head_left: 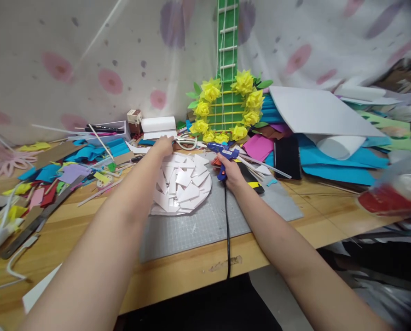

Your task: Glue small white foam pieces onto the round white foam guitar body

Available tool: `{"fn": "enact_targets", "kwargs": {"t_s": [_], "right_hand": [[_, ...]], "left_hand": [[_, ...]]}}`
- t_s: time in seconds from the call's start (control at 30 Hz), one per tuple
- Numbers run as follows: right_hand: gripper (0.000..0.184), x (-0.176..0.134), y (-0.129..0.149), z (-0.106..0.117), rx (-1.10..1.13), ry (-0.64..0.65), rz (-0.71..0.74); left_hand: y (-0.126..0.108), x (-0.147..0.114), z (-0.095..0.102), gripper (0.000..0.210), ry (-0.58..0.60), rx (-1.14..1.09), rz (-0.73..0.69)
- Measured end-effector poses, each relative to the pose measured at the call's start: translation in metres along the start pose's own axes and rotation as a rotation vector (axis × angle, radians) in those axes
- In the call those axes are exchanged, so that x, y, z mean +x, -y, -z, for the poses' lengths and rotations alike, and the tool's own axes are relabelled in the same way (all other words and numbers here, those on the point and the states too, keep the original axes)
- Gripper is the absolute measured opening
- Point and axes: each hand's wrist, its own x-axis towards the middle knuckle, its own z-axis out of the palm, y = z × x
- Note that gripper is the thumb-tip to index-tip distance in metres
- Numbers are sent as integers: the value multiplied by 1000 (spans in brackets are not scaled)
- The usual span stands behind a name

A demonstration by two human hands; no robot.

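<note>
My right hand (pixel 230 171) is wrapped round the handle of a blue hot glue gun (pixel 222 150), its nozzle pointing left and its black cord (pixel 227 230) hanging over the table's front edge. Under and left of it lies a round white disc (pixel 188 186), covered with overlapping angular white pieces, on a grey cutting mat (pixel 194 234). My left hand (pixel 164 146) is at the disc's far edge with its fingers drawn together; what they hold, if anything, I cannot make out. Right beside those fingers lie scissors with pale handles (pixel 187 143).
Behind the mat stands a green ladder-like strip (pixel 228 55) with a ring of yellow paper flowers (pixel 210 90). Coloured paper scraps and a long metal ruler (pixel 36 225) lie at left. At right are a black phone (pixel 287 158), blue paper (pixel 343 168) and a white sheet (pixel 319 110).
</note>
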Motion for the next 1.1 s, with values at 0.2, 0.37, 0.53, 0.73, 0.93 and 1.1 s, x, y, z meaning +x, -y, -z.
{"fn": "enact_targets", "kwargs": {"t_s": [0.2,0.37,0.53,0.73,0.93,1.1], "right_hand": [[21,1,-3,-3,-64,22,31],[22,-1,-4,-2,-54,35,34],[22,-4,1,0,8,91,-5],[29,-18,18,-3,9,312,-31],[30,-35,23,-6,-148,484,12],[34,-37,20,-7,-280,499,44]], "left_hand": [[5,4,-3,46,-76,-71,92],[-2,-9,5,45,-123,-50,163],[3,-38,13,50,-304,-181,189],[-6,-89,16,46,-344,-1024,277],[-21,-128,18,19,-126,-1709,236],[-20,-136,18,28,-31,-1749,198]]}}
